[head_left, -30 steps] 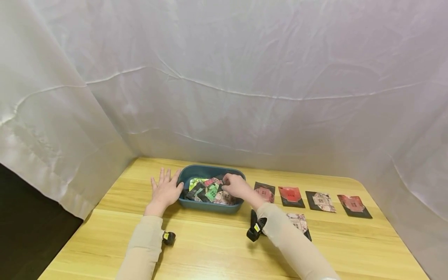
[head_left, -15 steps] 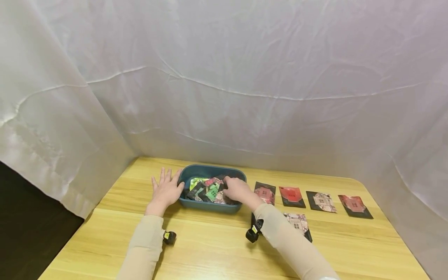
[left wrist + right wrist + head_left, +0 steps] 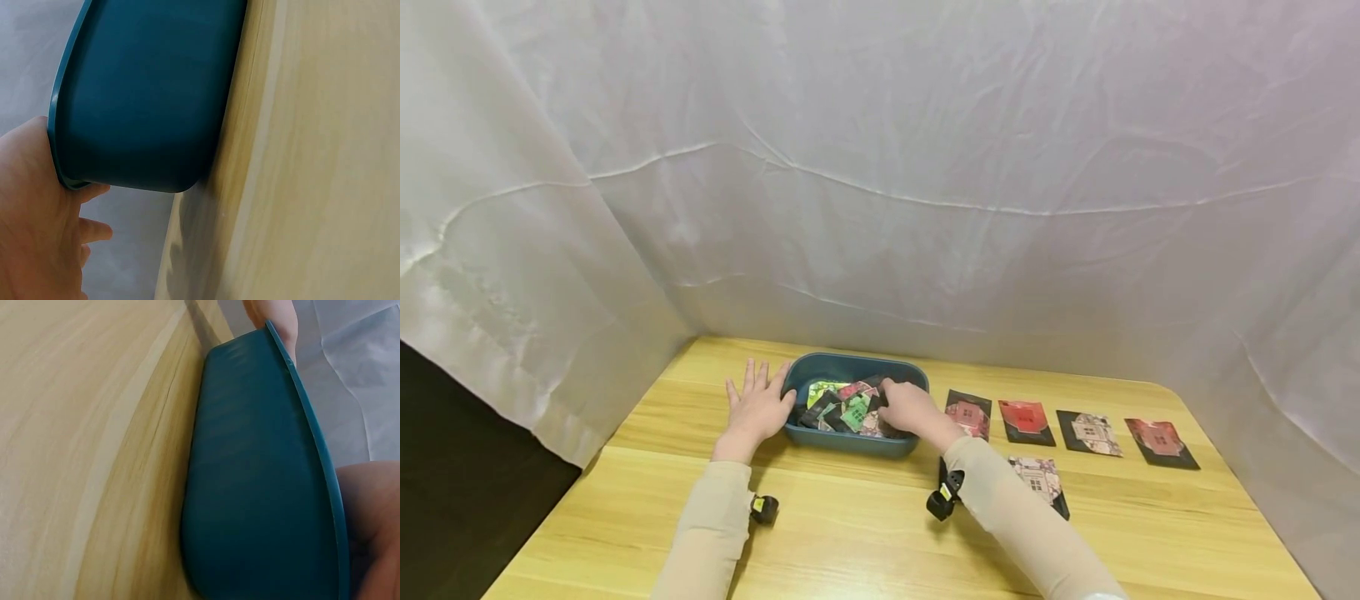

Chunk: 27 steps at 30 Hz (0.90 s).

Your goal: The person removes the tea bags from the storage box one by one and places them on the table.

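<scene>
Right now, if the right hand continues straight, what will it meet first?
The right hand would likely meet the packets in the tub first; its fingertips are hidden, so it may already touch them.

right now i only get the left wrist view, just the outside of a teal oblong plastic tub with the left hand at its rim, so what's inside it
Observer: A heap of flat rectangular packets, some with green or pink panels; I can't tell the material.
Operator: anything reaching in
Observer: The right hand, over the right end of the tub; its fingertips are hidden.
Operator: and off to the right
Observer: At least five loose packets on the wood-grain table, four in a row, one nearer, partly behind the right sleeve.
</scene>
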Motion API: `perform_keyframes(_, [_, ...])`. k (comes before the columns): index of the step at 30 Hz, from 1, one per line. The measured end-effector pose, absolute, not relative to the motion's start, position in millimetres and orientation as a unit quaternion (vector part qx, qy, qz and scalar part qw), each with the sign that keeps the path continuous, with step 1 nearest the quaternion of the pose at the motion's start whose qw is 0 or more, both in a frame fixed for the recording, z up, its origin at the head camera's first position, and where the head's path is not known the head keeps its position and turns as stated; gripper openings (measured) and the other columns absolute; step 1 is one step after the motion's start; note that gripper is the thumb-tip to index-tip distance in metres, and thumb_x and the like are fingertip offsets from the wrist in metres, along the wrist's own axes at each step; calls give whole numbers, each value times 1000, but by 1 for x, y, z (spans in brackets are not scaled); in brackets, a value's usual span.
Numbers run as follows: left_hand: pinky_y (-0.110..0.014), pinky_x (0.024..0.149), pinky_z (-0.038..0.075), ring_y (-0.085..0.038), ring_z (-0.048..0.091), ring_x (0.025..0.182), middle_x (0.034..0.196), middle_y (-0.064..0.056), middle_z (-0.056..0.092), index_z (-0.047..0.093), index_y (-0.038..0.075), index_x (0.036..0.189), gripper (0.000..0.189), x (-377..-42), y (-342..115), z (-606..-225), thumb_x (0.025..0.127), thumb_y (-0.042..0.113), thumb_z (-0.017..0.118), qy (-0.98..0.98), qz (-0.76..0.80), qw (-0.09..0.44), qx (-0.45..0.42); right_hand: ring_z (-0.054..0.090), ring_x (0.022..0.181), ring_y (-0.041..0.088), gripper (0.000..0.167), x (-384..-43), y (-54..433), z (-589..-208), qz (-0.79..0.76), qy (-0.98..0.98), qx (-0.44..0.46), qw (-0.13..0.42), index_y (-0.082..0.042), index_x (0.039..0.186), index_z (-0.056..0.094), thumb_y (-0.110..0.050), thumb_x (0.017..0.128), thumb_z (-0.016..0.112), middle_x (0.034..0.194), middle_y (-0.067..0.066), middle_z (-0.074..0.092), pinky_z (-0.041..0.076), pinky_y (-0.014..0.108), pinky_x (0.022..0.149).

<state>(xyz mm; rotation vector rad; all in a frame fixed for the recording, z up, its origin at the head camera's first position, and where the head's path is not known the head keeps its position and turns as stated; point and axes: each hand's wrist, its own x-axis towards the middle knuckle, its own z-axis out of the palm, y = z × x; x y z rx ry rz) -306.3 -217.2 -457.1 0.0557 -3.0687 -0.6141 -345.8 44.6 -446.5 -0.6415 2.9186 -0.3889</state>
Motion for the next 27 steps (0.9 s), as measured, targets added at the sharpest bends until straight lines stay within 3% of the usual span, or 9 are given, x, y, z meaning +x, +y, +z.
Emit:
perform_keyframes(5, [-71, 112, -16, -39, -15, 150, 163, -23, 6, 20, 19, 157, 61, -307, -217, -457, 102, 40, 37, -980, -196, 4, 18, 67, 104, 29, 53, -345, 43, -444, -115, 968, -204, 86, -2, 141, 47, -24, 95, 61, 121, 18, 67, 54, 41, 80])
perform_keyframes(7, [-70, 112, -17, -38, -16, 150, 163, -22, 5, 20, 20, 157, 61, -307, -217, -458, 102, 40, 36, -980, -196, 4, 19, 66, 107, 30, 54, -345, 43, -444, -113, 968, -202, 93, -2, 142, 46, -24, 95, 60, 123, 18, 66, 54, 42, 82])
perform_keyframes(13, [-70, 112, -15, -38, -15, 151, 163, -22, 6, 20, 21, 157, 61, -308, -216, -459, 102, 41, 36, -981, -194, 8, 20, 65, 96, 25, 45, -348, 46, -447, -144, 965, -203, 81, -2, 132, 52, -21, 92, 62, 113, 16, 67, 53, 41, 80])
perform_keyframes(19, [-71, 113, -12, -38, -14, 151, 163, -22, 7, 20, 21, 157, 61, -307, -217, -459, 102, 41, 36, -981, -192, 8, 19, 63, 101, 26, 37, -349, 49, -449, -205, 954, -210, 66, -5, 127, 57, -18, 92, 61, 116, 14, 65, 53, 44, 87])
perform_keyframes(27, [-70, 112, -15, -39, -14, 151, 163, -22, 6, 20, 21, 157, 61, -308, -219, -459, 102, 41, 36, -980, -198, 6, 21, 63, 93, 23, 30, -350, 53, -445, -250, 932, -258, 40, -5, 120, 64, -9, 90, 64, 104, 11, 65, 53, 38, 77])
